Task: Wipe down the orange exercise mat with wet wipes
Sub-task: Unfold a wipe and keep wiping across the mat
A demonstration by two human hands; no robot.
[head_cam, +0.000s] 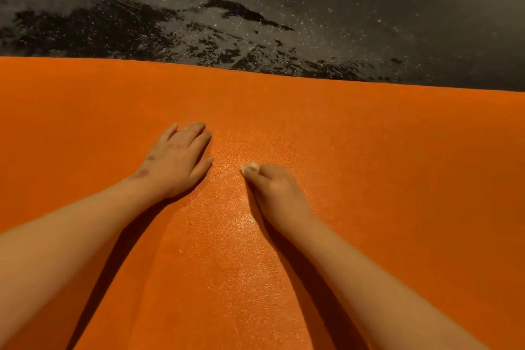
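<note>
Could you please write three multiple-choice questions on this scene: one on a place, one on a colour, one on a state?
1. Where does the left hand rest?
A. on the dark floor
B. flat on the mat
C. on the right forearm

2. What colour is the wipe?
A. pale, whitish
B. blue
C. black

3. How is the right hand?
A. open and flat
B. raised, holding nothing
C. curled round the wipe

1 B: its straight fingers lie on the orange surface.
2 A: a pale wad shows at the fingertips.
3 C: the fingers bunch round the wad.
</note>
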